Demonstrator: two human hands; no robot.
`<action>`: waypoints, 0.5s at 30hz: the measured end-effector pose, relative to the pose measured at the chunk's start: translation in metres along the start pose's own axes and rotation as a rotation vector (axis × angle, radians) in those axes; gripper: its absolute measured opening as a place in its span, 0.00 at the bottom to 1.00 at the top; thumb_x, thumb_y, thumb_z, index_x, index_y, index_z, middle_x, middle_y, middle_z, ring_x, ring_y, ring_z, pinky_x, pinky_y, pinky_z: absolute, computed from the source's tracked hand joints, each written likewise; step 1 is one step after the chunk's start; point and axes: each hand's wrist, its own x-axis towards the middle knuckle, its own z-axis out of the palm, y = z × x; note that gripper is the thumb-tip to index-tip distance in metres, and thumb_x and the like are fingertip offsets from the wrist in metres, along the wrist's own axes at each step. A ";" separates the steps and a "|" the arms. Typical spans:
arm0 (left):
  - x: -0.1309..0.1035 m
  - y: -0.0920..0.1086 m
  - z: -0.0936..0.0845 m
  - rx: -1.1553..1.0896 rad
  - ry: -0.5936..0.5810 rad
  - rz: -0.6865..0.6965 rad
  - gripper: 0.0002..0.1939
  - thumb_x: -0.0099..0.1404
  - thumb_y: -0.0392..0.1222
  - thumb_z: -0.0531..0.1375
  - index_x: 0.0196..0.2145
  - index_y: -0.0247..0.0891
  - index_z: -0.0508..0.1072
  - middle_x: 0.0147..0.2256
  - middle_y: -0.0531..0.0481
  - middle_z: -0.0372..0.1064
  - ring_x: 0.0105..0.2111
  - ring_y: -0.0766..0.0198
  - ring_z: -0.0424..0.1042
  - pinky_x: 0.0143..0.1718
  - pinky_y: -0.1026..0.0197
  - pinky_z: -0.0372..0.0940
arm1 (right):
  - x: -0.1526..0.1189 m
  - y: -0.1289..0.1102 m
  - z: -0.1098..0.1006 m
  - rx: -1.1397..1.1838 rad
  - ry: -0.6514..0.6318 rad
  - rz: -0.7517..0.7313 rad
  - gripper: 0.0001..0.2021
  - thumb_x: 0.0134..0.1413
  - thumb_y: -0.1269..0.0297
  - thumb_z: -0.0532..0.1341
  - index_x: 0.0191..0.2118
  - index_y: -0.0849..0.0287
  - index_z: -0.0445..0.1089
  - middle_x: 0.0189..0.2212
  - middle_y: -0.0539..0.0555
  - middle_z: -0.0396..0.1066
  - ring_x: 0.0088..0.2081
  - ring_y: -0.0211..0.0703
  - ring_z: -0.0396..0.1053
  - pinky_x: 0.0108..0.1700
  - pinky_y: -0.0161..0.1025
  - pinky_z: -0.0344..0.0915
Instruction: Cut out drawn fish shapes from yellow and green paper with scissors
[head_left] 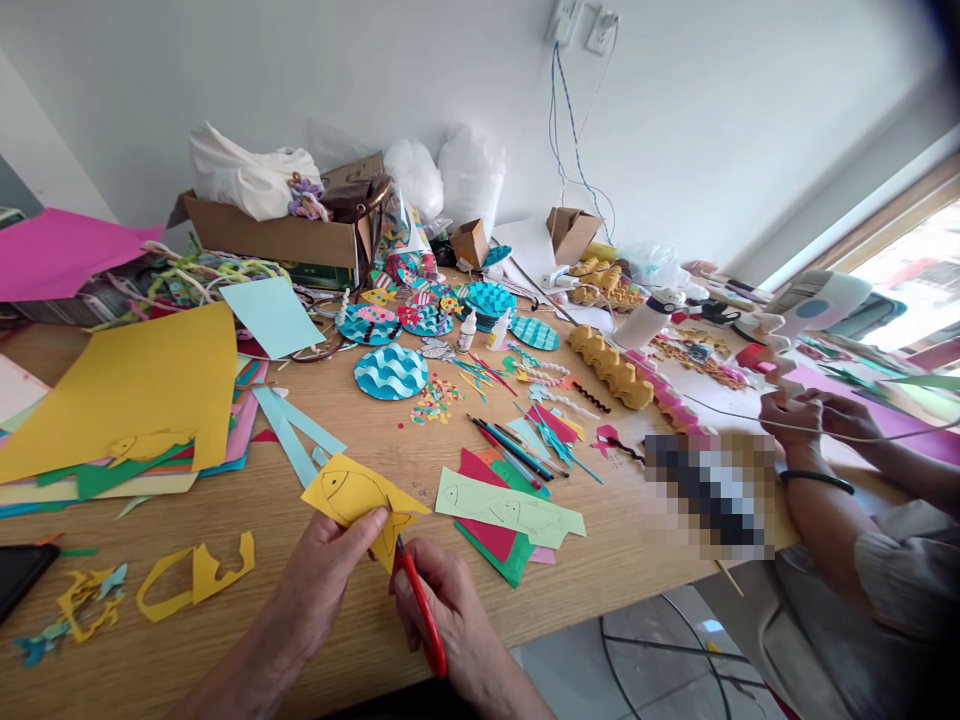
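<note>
The left hand (pixel 334 550) is pinched closed on a piece of yellow paper (pixel 337 485), thumb on top near the tail of the fish drawn there; the right hand (pixel 450 590), fingers curled, grips red-handled scissors (pixel 426 610) at the paper's near right edge. The step in hand looks like trimming around the tail; how far the blades are apart is hard to tell. The next cut seems to call for a steady pinch and the paper turned so the blades stay outside the line. Just right on the tabletop (pixel 585 590) lies a pale green strip (pixel 510 508) with drawn fish; to the left, yellow offcuts (pixel 206 578). Farther off are pens (pixel 517 452) and a wavy blue disc (pixel 391 372); far right, another person's hands (pixel 791 418).
</note>
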 end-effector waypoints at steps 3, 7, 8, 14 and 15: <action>0.000 0.001 0.000 0.015 -0.007 -0.005 0.06 0.45 0.41 0.69 0.23 0.41 0.77 0.21 0.56 0.73 0.30 0.58 0.72 0.33 0.63 0.65 | 0.000 -0.001 0.000 0.007 -0.006 -0.003 0.21 0.58 0.46 0.57 0.24 0.58 0.58 0.18 0.44 0.53 0.20 0.32 0.51 0.21 0.31 0.48; 0.000 0.001 0.000 0.015 -0.010 -0.005 0.05 0.45 0.40 0.69 0.23 0.41 0.77 0.23 0.55 0.74 0.30 0.58 0.71 0.33 0.63 0.65 | 0.000 0.000 -0.001 -0.022 0.005 -0.005 0.21 0.58 0.48 0.58 0.24 0.58 0.57 0.18 0.44 0.52 0.21 0.32 0.51 0.21 0.31 0.48; 0.001 0.001 0.000 0.016 -0.007 -0.007 0.05 0.44 0.40 0.69 0.23 0.41 0.77 0.23 0.55 0.74 0.30 0.58 0.71 0.33 0.63 0.65 | 0.000 0.000 -0.001 -0.031 0.008 -0.005 0.21 0.58 0.48 0.59 0.24 0.58 0.57 0.18 0.44 0.52 0.21 0.32 0.51 0.21 0.31 0.49; -0.001 0.002 0.002 -0.003 0.000 -0.009 0.08 0.43 0.39 0.70 0.17 0.41 0.73 0.18 0.58 0.67 0.26 0.62 0.68 0.27 0.65 0.62 | -0.001 0.000 -0.002 0.002 -0.030 -0.015 0.19 0.60 0.51 0.59 0.25 0.58 0.59 0.17 0.43 0.55 0.18 0.32 0.54 0.20 0.29 0.50; -0.002 0.002 0.002 -0.002 -0.011 -0.012 0.08 0.43 0.39 0.69 0.17 0.42 0.72 0.17 0.59 0.66 0.25 0.62 0.67 0.27 0.66 0.62 | -0.001 -0.001 -0.002 0.007 -0.040 -0.023 0.19 0.60 0.51 0.58 0.25 0.58 0.59 0.17 0.43 0.56 0.18 0.32 0.54 0.20 0.29 0.51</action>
